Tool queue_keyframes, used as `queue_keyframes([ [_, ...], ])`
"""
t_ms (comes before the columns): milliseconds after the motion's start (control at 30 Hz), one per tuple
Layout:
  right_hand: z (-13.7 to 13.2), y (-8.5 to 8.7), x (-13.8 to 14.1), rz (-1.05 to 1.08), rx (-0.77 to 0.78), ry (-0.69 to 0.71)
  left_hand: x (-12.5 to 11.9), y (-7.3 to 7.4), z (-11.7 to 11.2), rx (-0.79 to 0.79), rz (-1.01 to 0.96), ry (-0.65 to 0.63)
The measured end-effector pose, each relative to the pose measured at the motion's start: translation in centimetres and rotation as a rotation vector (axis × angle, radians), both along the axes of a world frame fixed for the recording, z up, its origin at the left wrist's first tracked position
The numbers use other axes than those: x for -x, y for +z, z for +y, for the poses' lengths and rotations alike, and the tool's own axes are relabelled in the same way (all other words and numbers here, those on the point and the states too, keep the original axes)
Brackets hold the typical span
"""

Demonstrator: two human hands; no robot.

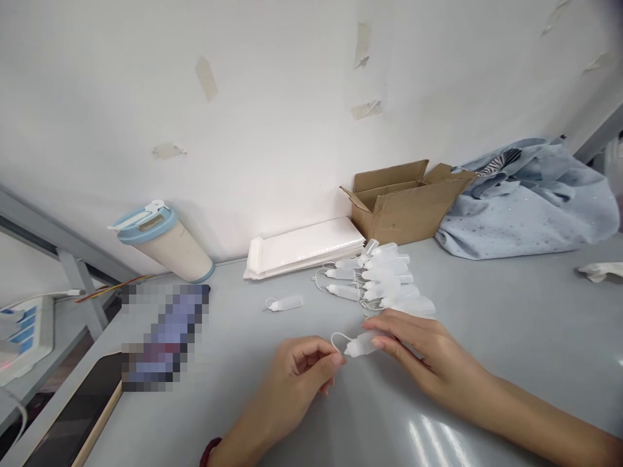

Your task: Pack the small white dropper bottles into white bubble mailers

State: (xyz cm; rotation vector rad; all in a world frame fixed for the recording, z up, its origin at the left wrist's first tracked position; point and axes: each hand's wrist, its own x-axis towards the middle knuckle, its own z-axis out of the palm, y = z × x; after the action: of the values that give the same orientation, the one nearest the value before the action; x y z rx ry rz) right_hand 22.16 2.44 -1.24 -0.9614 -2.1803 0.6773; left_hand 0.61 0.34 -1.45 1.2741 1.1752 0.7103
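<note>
Bottle (361,344), small and of translucent white plastic, is held just above the grey table (511,337), lying on its side between the two hands. The right hand (418,353) grasps its body with the fingertips, which cover the far end. The left hand (302,370) has thumb and forefinger pinched shut at the nozzle end, where a thin tether loop (335,337) arcs up. Whether those fingers grip the cap or the tip itself cannot be made out. A dark red band at the left wrist is cut off by the lower edge.

Just beyond the right hand lies a pile of like bottles (384,275), overlapping so that their number is unclear. One single bottle (287,303) lies apart to the left. Behind them a stack of white bags (304,246) rests against the wall, beside an open cardboard box (403,201) whose inside is hidden. A pale blue cloth (530,207) is heaped to its right.

At left stand a cream tumbler (163,240) with a blue lid and a pixelated patch (165,337) that hides whatever is there. A power strip (24,327) is partly cut off. No lettering anywhere is legible.
</note>
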Motion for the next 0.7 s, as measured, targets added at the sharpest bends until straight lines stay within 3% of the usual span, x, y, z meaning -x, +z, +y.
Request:
queue_keyframes([
  [467, 0.3, -0.5, 0.0, 0.091, -0.059, 0.059, 0.1, -0.3, -0.3, -0.019, 0.059, -0.043],
  [700, 0.4, -1.2, 0.0, -0.007, -0.109, 0.093, 1.3, 0.3, 0.9, -0.018, 0.122, -0.117],
])
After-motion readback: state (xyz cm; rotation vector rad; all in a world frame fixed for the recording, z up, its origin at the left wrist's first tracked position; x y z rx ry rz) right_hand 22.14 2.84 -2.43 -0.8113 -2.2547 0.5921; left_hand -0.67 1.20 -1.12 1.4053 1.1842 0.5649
